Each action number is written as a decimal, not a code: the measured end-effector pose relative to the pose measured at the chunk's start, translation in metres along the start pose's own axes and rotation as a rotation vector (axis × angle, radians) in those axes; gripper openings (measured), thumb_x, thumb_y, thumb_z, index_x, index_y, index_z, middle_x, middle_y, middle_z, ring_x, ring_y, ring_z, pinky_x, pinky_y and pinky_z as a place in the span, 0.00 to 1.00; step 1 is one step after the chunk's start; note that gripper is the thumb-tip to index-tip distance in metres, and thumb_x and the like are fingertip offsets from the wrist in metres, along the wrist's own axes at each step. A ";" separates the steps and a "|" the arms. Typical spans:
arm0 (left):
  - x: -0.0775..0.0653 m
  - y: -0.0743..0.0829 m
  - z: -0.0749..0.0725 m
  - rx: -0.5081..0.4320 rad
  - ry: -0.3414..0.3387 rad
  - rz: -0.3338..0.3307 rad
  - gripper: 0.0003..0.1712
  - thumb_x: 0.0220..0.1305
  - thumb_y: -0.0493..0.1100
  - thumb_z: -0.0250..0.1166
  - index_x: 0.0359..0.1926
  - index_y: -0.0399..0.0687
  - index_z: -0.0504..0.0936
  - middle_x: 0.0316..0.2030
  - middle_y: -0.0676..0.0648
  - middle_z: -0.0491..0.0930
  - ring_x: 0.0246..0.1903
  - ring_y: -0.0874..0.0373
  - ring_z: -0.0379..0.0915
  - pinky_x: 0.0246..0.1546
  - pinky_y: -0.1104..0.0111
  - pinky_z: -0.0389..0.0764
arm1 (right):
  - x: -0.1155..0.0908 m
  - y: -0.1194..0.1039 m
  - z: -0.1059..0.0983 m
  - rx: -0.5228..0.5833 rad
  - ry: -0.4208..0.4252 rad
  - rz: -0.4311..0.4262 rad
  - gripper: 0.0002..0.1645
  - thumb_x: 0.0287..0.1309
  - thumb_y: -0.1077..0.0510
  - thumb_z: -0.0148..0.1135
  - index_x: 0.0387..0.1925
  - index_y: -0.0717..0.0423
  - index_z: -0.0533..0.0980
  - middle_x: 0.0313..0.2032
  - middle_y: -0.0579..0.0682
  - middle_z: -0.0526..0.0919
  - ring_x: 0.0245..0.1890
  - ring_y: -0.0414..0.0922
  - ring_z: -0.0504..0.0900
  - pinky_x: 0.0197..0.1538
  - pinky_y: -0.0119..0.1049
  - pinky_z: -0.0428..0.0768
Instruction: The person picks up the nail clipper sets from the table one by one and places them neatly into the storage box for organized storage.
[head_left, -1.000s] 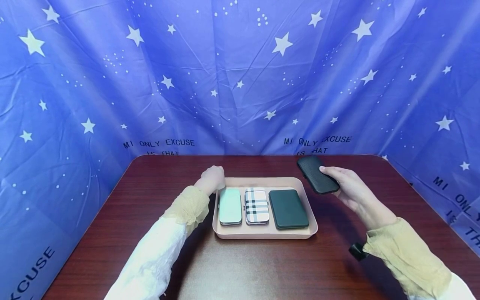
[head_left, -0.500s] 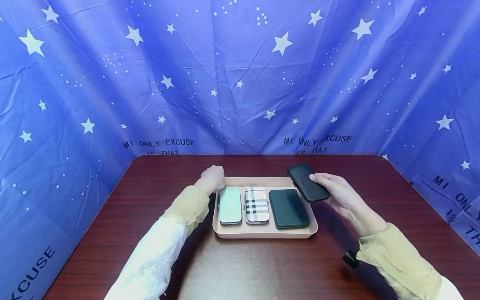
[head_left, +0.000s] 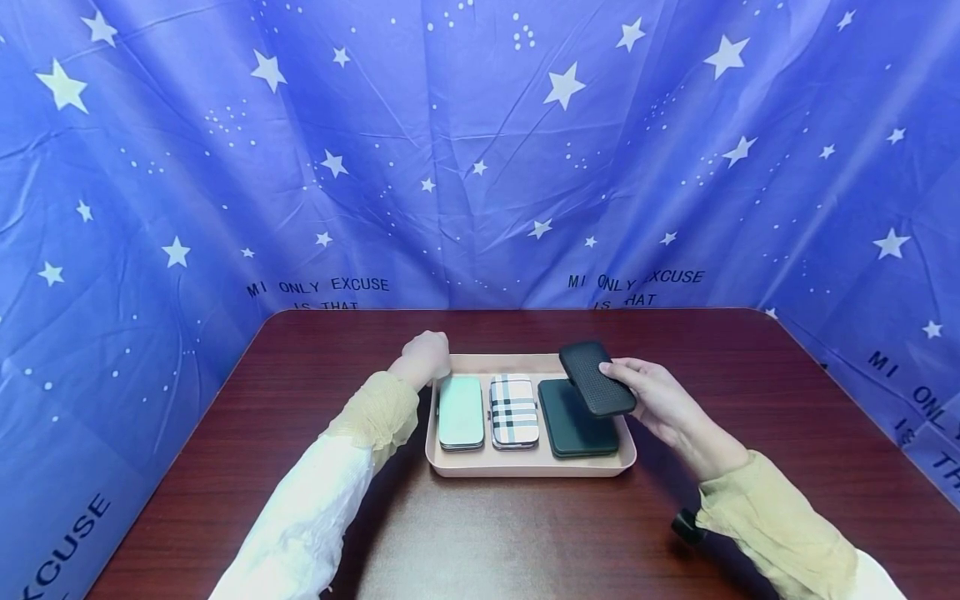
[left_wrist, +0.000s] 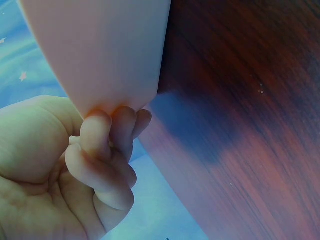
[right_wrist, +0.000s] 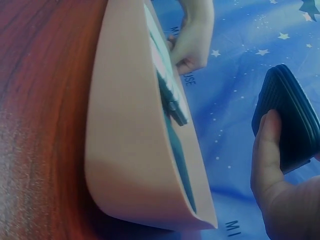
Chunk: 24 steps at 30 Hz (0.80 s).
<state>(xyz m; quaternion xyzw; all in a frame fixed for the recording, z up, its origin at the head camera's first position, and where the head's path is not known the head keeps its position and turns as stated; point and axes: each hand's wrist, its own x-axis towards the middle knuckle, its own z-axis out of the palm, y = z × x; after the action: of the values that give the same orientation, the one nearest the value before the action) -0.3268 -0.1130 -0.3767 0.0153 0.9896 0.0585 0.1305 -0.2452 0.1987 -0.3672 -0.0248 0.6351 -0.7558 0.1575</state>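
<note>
In the head view my right hand (head_left: 663,407) holds a black textured case (head_left: 597,379), thumb on top, tilted above the right end of a pale pink tray (head_left: 480,469). Beneath it lies a dark green case (head_left: 573,429), its far right part hidden by the black one. A checked case (head_left: 513,412) lies mid-tray, and a mint green case (head_left: 461,412) at the left. My left hand (head_left: 424,358) is at the tray's far left corner; the left wrist view shows its curled fingers (left_wrist: 97,132) pinching the tray rim.
The tray stands on a dark red wooden table (head_left: 465,533). Behind and at both sides hangs a blue curtain (head_left: 465,150) with white stars and printed words. A small black object (head_left: 686,527) shows beneath my right cuff.
My right hand has carried the black case left and nearer, from beyond the tray's right edge to over the dark green case. The left hand and tray have stayed in place.
</note>
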 end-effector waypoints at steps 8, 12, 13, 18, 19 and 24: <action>0.000 0.000 0.000 0.000 0.000 0.001 0.11 0.51 0.30 0.60 0.37 0.42 0.80 0.17 0.49 0.79 0.16 0.59 0.77 0.20 0.67 0.77 | 0.004 0.010 0.003 -0.063 0.013 0.020 0.08 0.65 0.59 0.54 0.42 0.59 0.68 0.30 0.43 0.83 0.31 0.37 0.83 0.37 0.32 0.83; -0.001 0.000 0.000 -0.002 -0.001 0.000 0.11 0.51 0.30 0.60 0.38 0.42 0.79 0.18 0.48 0.80 0.16 0.59 0.77 0.20 0.67 0.78 | 0.006 0.015 0.006 -0.086 0.015 0.036 0.08 0.65 0.58 0.55 0.41 0.59 0.68 0.29 0.44 0.83 0.31 0.37 0.84 0.37 0.33 0.83; -0.001 0.000 -0.001 -0.003 0.000 0.000 0.11 0.52 0.30 0.60 0.38 0.41 0.79 0.18 0.48 0.80 0.16 0.59 0.77 0.20 0.67 0.78 | 0.006 0.016 0.006 -0.093 0.017 0.040 0.08 0.64 0.58 0.55 0.40 0.59 0.68 0.29 0.44 0.83 0.30 0.37 0.84 0.37 0.33 0.83; -0.002 0.000 -0.001 0.000 0.007 0.006 0.11 0.51 0.30 0.59 0.38 0.41 0.80 0.21 0.47 0.80 0.17 0.59 0.77 0.20 0.67 0.77 | 0.009 0.021 0.008 -0.140 0.045 0.045 0.11 0.63 0.57 0.56 0.40 0.60 0.67 0.28 0.44 0.82 0.29 0.38 0.84 0.36 0.34 0.83; -0.003 0.000 -0.001 0.002 0.008 0.008 0.11 0.51 0.30 0.60 0.37 0.41 0.80 0.22 0.47 0.79 0.17 0.59 0.77 0.20 0.67 0.77 | 0.009 0.022 0.008 -0.152 0.049 0.046 0.12 0.63 0.57 0.56 0.40 0.61 0.66 0.28 0.44 0.82 0.29 0.37 0.83 0.36 0.34 0.83; -0.003 0.000 -0.002 0.010 0.009 0.007 0.11 0.49 0.29 0.61 0.36 0.42 0.80 0.21 0.47 0.80 0.18 0.58 0.77 0.20 0.67 0.77 | 0.012 0.026 0.009 -0.213 0.082 0.050 0.18 0.63 0.56 0.56 0.45 0.66 0.64 0.28 0.44 0.81 0.29 0.37 0.83 0.36 0.34 0.83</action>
<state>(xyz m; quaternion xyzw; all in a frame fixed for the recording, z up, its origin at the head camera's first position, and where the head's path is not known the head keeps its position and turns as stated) -0.3240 -0.1129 -0.3738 0.0191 0.9904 0.0539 0.1260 -0.2492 0.1835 -0.3924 0.0053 0.7182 -0.6802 0.1467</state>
